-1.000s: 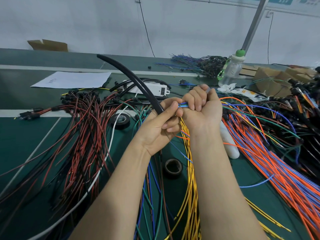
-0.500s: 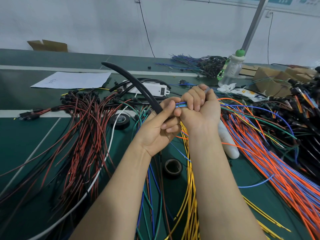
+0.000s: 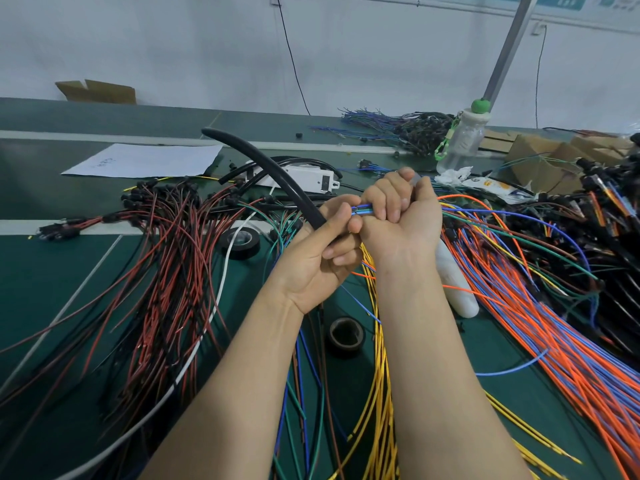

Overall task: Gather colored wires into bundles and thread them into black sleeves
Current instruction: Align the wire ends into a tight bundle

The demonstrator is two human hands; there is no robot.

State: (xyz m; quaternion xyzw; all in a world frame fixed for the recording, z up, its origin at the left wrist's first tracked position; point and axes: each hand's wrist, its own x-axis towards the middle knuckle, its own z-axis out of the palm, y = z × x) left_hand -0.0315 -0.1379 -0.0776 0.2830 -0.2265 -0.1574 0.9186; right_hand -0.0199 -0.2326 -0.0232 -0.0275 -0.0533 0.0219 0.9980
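**Free end of the sleeve dips slightly lower**

Since half a second ago, the free end of the long black flexible sleeve (image 3: 263, 164) has sunk a little. Both hands keep their hold. The sleeve arches over the white power strip (image 3: 308, 178). The left hand (image 3: 315, 261), just in front of the strip, has its fingers (image 3: 341, 251) curled round the sleeve's near end. The right hand (image 3: 401, 220) touches it. Its fingers (image 3: 391, 199) are closed on a short bundle of blue and green wires (image 3: 363, 211), which shows between the hands. The sleeve mouth is hidden. Yellow wires (image 3: 381, 375) trail toward the viewer across the green tabletop (image 3: 52, 271). Red and black wires (image 3: 166, 265) lie left of the strip, orange and blue wires (image 3: 554, 341) right of it.
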